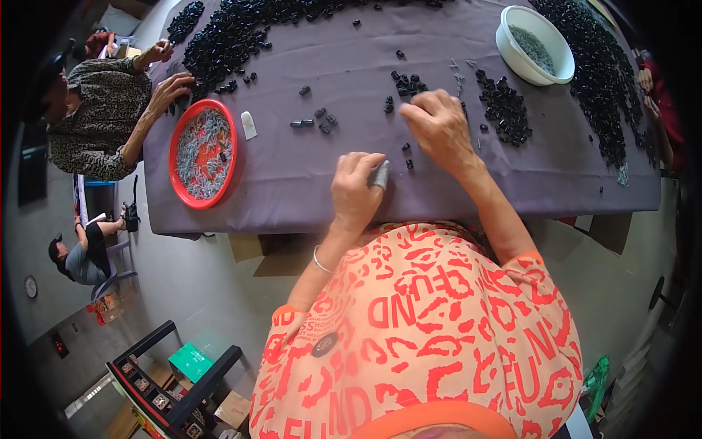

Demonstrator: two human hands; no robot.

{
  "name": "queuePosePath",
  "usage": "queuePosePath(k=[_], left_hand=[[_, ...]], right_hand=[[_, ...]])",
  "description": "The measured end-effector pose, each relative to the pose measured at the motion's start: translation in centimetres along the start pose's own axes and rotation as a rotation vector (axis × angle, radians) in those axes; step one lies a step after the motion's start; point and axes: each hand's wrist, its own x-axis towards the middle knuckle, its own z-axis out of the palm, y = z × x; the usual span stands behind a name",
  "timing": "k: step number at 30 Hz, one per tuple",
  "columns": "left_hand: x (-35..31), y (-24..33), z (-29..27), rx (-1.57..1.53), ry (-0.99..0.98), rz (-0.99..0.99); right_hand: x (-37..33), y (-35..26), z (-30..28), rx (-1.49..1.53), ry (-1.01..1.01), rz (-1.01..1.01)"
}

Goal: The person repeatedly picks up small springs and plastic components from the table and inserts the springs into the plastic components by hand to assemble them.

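My left hand (pixel 356 192) is near the table's front edge, its fingers curled together. A grey piece (pixel 380 174), perhaps a wrap on a finger, shows at its fingertips; anything else inside the hand is hidden. Farther right and forward, my right hand (pixel 440 133) is bent down with thumb and fingers drawn together. Whatever it may pinch is too small to tell. Just beyond it lies a small cluster of black plastic pieces (pixel 409 83). Two loose black pieces (pixel 409 164) lie between my hands. A looser pile of black pieces (pixel 504 110) spreads to the right of my right hand.
A red basin (pixel 232 157) of thin grey pieces stands left, beside a white oval piece (pixel 248 126). A white bowl (pixel 504 45) with similar pieces is at far right. Large black heaps (pixel 219 55) line the back. At left, another person's hand (pixel 170 91) reaches into one heap.
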Motion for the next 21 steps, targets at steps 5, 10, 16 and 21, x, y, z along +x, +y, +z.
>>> queuePosePath(k=[5, 10, 16, 21], left_hand=[[0.5, 0.4, 0.3, -0.011, -0.041, 0.035], [-0.2, -0.1, 0.2, -0.065, -0.005, 0.000], [0.0, 0.0, 0.4, -0.053, 0.014, -0.017], [-0.1, 0.0, 0.7, -0.041, 0.020, 0.000]], right_hand=[[1.9, 1.0, 2.1, -0.081, -0.078, -0.054], [0.0, 0.3, -0.7, 0.006, -0.149, -0.046], [0.5, 1.8, -1.2, 0.043, -0.029, -0.006], [2.4, 1.5, -0.4, -0.057, -0.093, -0.010]])
